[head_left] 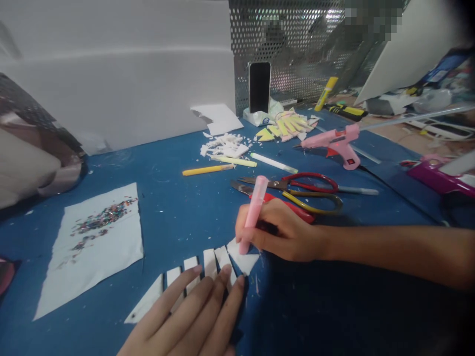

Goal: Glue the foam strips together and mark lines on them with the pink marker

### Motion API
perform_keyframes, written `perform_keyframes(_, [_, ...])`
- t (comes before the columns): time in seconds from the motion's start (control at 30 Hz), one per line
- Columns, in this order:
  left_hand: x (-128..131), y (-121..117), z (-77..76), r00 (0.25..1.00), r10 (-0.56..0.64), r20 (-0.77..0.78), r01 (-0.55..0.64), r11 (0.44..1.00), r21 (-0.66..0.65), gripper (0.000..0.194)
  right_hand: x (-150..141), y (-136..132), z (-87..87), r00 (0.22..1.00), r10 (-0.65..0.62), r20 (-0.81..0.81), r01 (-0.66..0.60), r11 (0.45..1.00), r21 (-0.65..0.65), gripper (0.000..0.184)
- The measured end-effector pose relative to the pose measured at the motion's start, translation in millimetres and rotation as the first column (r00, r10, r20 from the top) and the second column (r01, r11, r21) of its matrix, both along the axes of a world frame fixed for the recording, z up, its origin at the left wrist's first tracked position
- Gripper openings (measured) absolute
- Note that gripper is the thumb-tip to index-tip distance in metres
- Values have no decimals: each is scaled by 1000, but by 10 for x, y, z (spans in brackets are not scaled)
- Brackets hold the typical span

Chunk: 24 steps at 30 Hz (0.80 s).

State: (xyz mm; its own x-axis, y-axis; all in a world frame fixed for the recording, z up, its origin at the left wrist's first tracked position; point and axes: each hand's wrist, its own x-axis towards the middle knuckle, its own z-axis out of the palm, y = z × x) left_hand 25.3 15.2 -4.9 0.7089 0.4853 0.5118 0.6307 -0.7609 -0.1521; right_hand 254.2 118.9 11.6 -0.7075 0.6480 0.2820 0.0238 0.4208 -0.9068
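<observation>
In my right hand (282, 227) a pink marker (257, 210) stands nearly upright, its lower end at a white triangular piece (245, 262). My left hand (196, 311) lies flat with fingers spread across several white strips (210, 262) set side by side in a fan. At the left end of that row is another pointed white piece (146, 300). The marker's tip is hidden by my right fingers. Just beyond my right hand lie red-handled scissors (311, 182) and a second cutting tool with red and yellow handles (297, 203).
Coloured flakes lie on a white sheet (126, 257) at the left. Yellow (208, 170) and white-green (274, 163) markers lie near white scraps (224, 147). Behind are yellow-coloured pieces (287, 126) and an upright phone (260, 88). A pink glue gun (339, 144) trails its cord at the right.
</observation>
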Motion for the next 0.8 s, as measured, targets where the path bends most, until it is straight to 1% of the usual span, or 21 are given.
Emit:
perform_keyframes(0.07, [-5, 8, 17, 1000, -15, -13, 15, 999, -34, 34, -9, -7, -2, 999, -9, 33, 7, 999, 46, 23])
perform_keyframes(0.13, [-20, 18, 44, 999, -34, -25, 32, 997, -72, 34, -24, -22, -10, 1000, -11, 25, 7, 987, 162, 26])
perform_keyframes(0.2, [-36, 30, 77, 998, -53, -26, 51, 994, -92, 34, -44, -40, -1, 999, -53, -6, 52, 944, 325, 27])
perform_keyframes(0.27, [-51, 38, 101, 997, -74, -20, 71, 991, -114, 35, -57, -36, 55, 991, -134, -11, 126, 897, 424, 27])
perform_keyframes(0.3, [-58, 41, 107, 996, -86, -19, 83, 989, -122, 35, -57, -15, 103, 986, -167, 3, 149, 888, 434, 26])
perform_keyframes(0.37, [-73, 41, 105, 995, -92, -27, 88, 987, -132, 35, -36, 82, 226, 978, -196, 68, 151, 896, 417, 21])
perform_keyframes(0.4, [-81, 40, 101, 996, -90, -28, 85, 987, -138, 36, -15, 160, 289, 967, -213, 140, 141, 904, 404, 16])
perform_keyframes(0.43, [-88, 39, 96, 996, -83, -22, 78, 984, -158, 37, 11, 254, 344, 938, -262, 225, 145, 890, 432, 17])
perform_keyframes(0.47, [-96, 39, 93, 997, -77, -11, 73, 980, -187, 39, 40, 359, 384, 881, -355, 312, 167, 851, 498, 24])
perform_keyframes(0.5, [-102, 40, 94, 998, -67, 4, 66, 973, -223, 39, 70, 466, 405, 806, -443, 391, 173, 810, 561, 25])
perform_keyframes(0.53, [-109, 43, 101, 998, -57, 22, 61, 965, -256, 40, 97, 565, 407, 776, -475, 415, 178, 796, 579, 25])
perform_keyframes(0.6, [-123, 56, 137, 999, -37, 38, 47, 952, -303, 41, 132, 705, 370, 757, -496, 425, 172, 779, 603, 27])
perform_keyframes(0.67, [-149, 80, 199, 999, -19, 37, 30, 949, -314, 42, 137, 720, 321, 756, -509, 411, 162, 754, 636, 26])
perform_keyframes(0.73, [-204, 116, 278, 1000, 12, 27, -2, 943, -334, 43, 122, 598, 304, 773, -490, 403, 135, 747, 651, 29])
perform_keyframes(0.77, [-246, 135, 315, 999, 34, 22, -24, 938, -345, 42, 113, 496, 312, 788, -459, 411, 104, 757, 645, 33])
perform_keyframes(0.8, [-297, 154, 347, 998, 60, 15, -50, 932, -358, 42, 104, 378, 326, 810, -400, 429, 48, 774, 631, 36])
